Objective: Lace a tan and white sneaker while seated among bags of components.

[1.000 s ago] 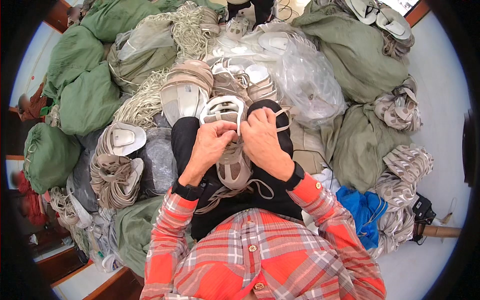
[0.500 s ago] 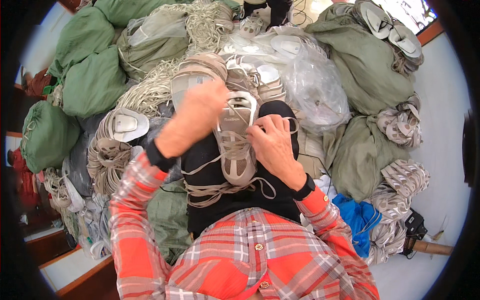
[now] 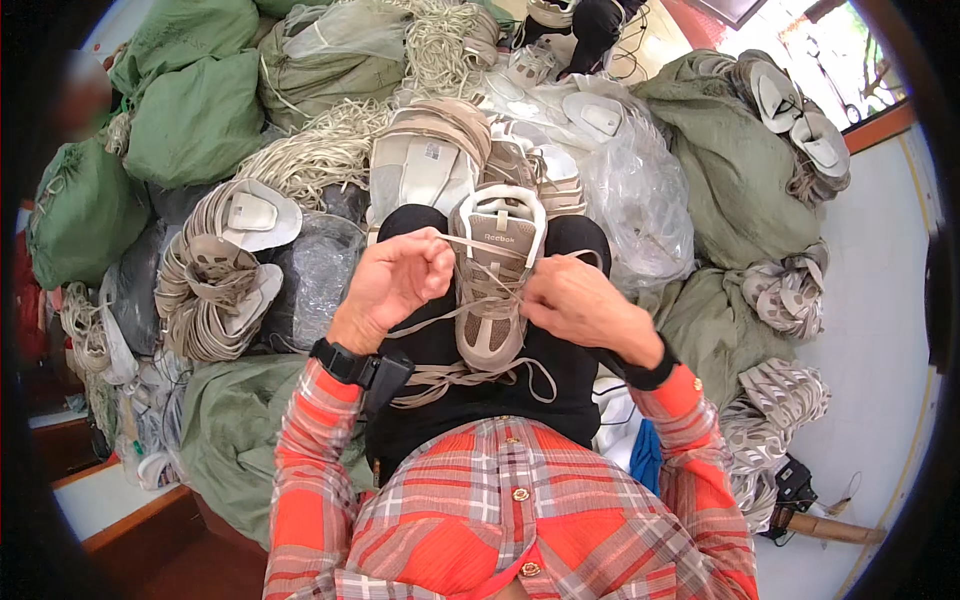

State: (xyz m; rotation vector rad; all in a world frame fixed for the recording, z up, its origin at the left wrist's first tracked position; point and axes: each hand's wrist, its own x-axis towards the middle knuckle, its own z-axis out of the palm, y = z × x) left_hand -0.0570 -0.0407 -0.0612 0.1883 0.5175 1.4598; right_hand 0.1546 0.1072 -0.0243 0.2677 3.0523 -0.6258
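Observation:
A brown-and-beige shoe upper [image 3: 487,335] lies across my lap, its toe pointing toward me and its pale-rimmed collar away. Left of its tongue, my left hand [image 3: 408,278] is closed in a pinch on a flat beige shoelace [image 3: 462,242], which stretches taut to the upper. At the upper's right edge my right hand [image 3: 590,308] has its fingers pressed together beside the eyelets; what lies between the fingertips is hidden. Lace strands cross the tongue loosely. More loose laces [image 3: 440,382] rest on my dark trousers below the toe.
Just beyond my knees stands a stack of similar uppers [image 3: 425,165]. A heap of beige laces [image 3: 330,150] lies behind it to the left, near green sacks [image 3: 195,125]. Clear plastic bags [image 3: 635,205] and an olive sack [image 3: 735,150] are on the right. Bundled uppers [image 3: 215,300] sit at left.
My left hand has come down and nearer from over the stack, drawing a lace out leftward. My right hand stays at the upper's right edge. The whole view has shifted slightly.

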